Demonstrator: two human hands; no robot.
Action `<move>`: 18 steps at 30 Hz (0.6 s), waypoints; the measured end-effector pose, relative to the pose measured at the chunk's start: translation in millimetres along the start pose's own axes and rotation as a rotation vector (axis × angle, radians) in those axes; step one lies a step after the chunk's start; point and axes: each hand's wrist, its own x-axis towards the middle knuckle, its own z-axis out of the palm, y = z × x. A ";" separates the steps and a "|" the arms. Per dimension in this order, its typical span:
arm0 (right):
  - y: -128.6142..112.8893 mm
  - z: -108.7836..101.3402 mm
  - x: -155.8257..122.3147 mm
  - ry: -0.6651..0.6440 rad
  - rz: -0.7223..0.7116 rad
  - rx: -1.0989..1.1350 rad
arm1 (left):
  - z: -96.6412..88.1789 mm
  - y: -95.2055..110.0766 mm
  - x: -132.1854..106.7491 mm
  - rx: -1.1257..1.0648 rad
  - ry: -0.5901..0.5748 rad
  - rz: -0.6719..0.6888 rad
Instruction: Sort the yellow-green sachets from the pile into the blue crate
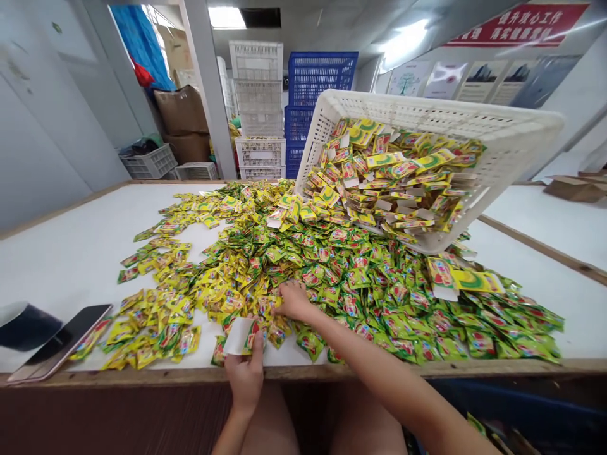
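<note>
Near the front edge, my left hand is closed around a small carton, thumb on its printed side. A white flap or panel of that carton faces up. My right hand reaches into the heap beyond it, fingers curled down among yellow sachets. What its fingertips grip, if anything, is hidden. Green sachets with red fruit pictures lie thickly to the right of my right hand. A smaller group of yellow sachets lies to the left of my left hand.
A tilted white basket spills yellow cartons onto the heap. Another carton lies on the sachets at right. A phone and dark cup sit at the left edge. White crates and blue crates stand behind the table.
</note>
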 end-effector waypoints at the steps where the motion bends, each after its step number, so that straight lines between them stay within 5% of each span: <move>1: 1.6 -2.4 3.3 -0.013 -0.013 0.018 | -0.9 0.0 0.2 0.020 0.005 -0.008; 6: 22.5 -17.0 12.1 -0.048 -0.060 0.096 | -1.7 -3.7 -0.3 0.050 0.023 -0.017; 18: 38.3 -13.9 -6.5 0.129 -0.061 0.148 | -2.1 -2.5 1.3 0.052 -0.014 -0.031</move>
